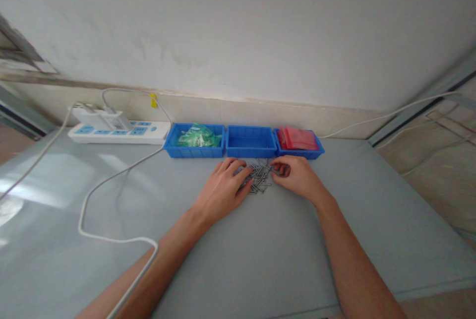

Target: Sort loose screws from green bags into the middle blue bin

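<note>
A loose pile of silver screws (259,176) lies on the grey tabletop, just in front of the middle blue bin (251,152). My left hand (225,187) rests palm down at the pile's left side, fingers apart and bent, their tips touching the screws. At the right edge of the pile, my right hand (297,176) has its thumb and index finger pinched on what looks like a screw; its other fingers are curled in. The middle bin shows only its blue floor.
A left blue bin (195,152) holds green plastic bags (199,136); a right blue bin (300,153) holds red plastic bags (300,139). A white power strip (148,136) with plugged-in adapters stands at left. A white cable (106,238) crosses the table and my left forearm. A wall rises behind.
</note>
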Motion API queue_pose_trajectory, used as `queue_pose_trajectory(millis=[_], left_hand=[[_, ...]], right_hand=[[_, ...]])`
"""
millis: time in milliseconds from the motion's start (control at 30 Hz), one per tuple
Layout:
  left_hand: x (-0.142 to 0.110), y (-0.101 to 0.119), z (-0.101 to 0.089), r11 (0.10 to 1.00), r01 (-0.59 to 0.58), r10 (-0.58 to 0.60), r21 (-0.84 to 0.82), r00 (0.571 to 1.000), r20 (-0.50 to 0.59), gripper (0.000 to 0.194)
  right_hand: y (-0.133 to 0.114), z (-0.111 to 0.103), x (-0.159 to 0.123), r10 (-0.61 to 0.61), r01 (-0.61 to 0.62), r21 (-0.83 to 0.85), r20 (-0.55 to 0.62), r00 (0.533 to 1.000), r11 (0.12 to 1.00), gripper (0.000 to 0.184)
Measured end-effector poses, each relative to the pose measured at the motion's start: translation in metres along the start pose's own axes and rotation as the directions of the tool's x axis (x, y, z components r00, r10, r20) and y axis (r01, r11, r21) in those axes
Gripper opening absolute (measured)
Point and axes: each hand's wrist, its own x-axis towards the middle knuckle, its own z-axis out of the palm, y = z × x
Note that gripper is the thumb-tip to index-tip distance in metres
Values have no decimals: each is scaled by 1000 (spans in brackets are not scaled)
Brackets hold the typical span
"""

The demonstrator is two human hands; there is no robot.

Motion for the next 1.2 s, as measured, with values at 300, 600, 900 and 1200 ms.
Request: queue_pose_trajectory(millis=[300,600,900,1200], left_hand=[[1,2,-1,1000,-27,26,-12,999,-31,26],[1,3,-2,999,-39,38,-5,998,-42,25],[2,5,-3,1000,-1,0,-20,998,-67,32],[4,6,-7,990,-142,144,21,977,-155,21]], right_hand=[[-10,8,2,5,-5,34,-21,1000,999,30],[-12,5,1,-48,62,98,-145,988,993,26],[-18,4,4,172,-40,700,-119,978,713,25],[-22,17,6,164,-139,801,51,985,582,28]])
